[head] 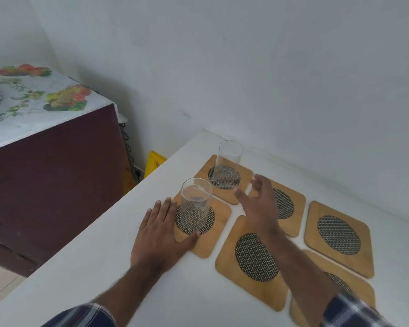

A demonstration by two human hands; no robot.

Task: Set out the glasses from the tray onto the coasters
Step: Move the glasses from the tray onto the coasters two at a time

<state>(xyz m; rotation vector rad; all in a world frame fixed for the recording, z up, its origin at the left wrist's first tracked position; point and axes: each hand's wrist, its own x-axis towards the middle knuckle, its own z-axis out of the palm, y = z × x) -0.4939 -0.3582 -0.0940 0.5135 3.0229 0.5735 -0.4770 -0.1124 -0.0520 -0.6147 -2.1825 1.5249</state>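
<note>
- We see a white table [99, 263] with six wooden coasters [254, 258] on it, laid close together in two rows; each one has a dark woven oval in the middle.
- One clear glass [195, 207] stands upright on the near-left coaster [219, 223], on its woven oval.
- A second glass [228, 161] stands upright on the far-left coaster [242, 177], also on the woven part.
- The other four coasters carry no glass. The nearest one on the right is partly covered by the right forearm and sleeve.
- We cannot see the tray in this view.
- Our left hand [161, 234] lies flat on the table, palm down, with the fingers stretched forward and a little apart. It holds nothing. The thumb lies on the near-left coaster, just beside the foot of the near glass; we cannot tell if it touches the glass.
- Our right hand [260, 204] is above the coasters, between the far-left one and the one beside it. The fingers are spread and loosely curved, and nothing is between them. It is near the far glass but apart from it.
- Both arms come in from the bottom edge, with checked sleeves [354, 310] at the wrists.
- To the left of the table stands a dark red cabinet [57, 175], covered on top with a cloth printed with fruit [33, 102].
- Behind the table is a plain white wall [269, 67], and a yellow object [155, 160] stands on the floor between cabinet and table.
</note>
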